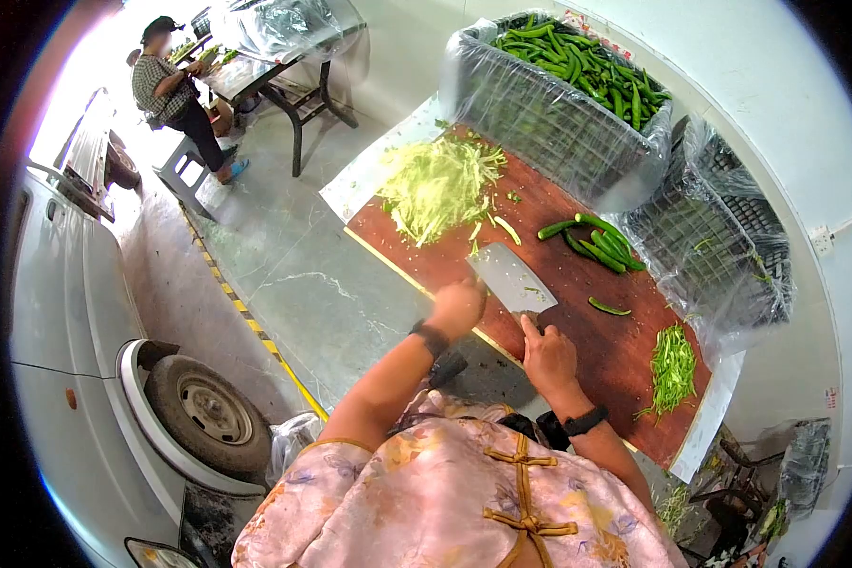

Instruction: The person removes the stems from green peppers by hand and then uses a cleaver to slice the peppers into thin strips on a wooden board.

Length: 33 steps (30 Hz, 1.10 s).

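A broad-bladed cleaver [513, 279] lies flat over the reddish-brown board [568, 308], its handle toward me. My right hand [550, 358] is closed round that handle. Beside the blade, at the board's near edge, is my left hand [459, 308], its fingers curled and blurred; whether it holds anything cannot be made out. Pale green shreds [435, 185] form a large pile at the upper left of the board. Whole green peppers [604, 241] lie right of the cleaver, with a single pepper [610, 307] nearer me. Darker green shreds [673, 371] are heaped at the right end.
Behind the board stands a plastic-lined crate [549, 123] full of green peppers, with another lined crate [715, 232] to its right. A person [170, 95] stands at a far table [246, 80]. A vehicle [85, 322] is at the left.
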Each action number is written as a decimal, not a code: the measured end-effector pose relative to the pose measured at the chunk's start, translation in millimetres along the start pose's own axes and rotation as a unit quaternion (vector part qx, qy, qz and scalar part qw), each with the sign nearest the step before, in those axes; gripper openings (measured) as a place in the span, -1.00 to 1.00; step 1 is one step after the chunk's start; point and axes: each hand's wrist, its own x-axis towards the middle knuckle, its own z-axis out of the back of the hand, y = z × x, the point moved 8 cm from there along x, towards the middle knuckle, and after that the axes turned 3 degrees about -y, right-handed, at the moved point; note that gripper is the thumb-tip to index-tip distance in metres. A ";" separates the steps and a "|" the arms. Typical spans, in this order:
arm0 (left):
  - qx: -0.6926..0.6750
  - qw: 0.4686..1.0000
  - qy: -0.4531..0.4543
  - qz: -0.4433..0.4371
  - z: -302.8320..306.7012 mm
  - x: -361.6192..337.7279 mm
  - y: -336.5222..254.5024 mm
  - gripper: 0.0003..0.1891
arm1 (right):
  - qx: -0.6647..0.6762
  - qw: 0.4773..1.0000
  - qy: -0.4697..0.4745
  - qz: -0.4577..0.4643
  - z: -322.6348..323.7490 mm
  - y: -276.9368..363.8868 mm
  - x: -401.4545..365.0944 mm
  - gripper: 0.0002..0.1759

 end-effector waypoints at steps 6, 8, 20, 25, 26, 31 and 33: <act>0.032 0.999 0.007 -0.022 -7.3 4.7 3.2 -0.81 | 0.021 0.999 -0.028 0.003 0.2 5.0 9.5 -0.58; -0.005 1.000 0.026 -0.004 -1.7 3.7 -0.1 -0.81 | 0.025 0.999 -0.029 0.006 0.9 8.0 16.9 -0.57; -0.023 0.999 0.012 -0.022 -6.0 6.5 4.6 -0.77 | 0.078 0.996 -0.037 -0.003 19.1 5.3 58.7 -0.56; -0.028 0.998 0.006 -0.058 -14.2 14.1 6.6 -0.76 | -0.008 0.999 -0.016 0.036 25.7 9.2 59.3 -0.58; -0.034 0.998 -0.008 -0.059 -15.4 13.9 7.8 -0.76 | 0.000 0.999 -0.023 0.035 29.3 9.1 56.7 -0.59; -0.065 0.996 0.003 -0.055 -4.2 16.1 0.8 -0.79 | -0.010 0.999 -0.025 0.026 25.3 -2.9 43.1 -0.60; -0.084 0.995 -0.027 -0.050 6.5 20.0 -2.3 -0.81 | 0.076 0.997 -0.014 -0.018 32.7 -14.2 34.3 -0.59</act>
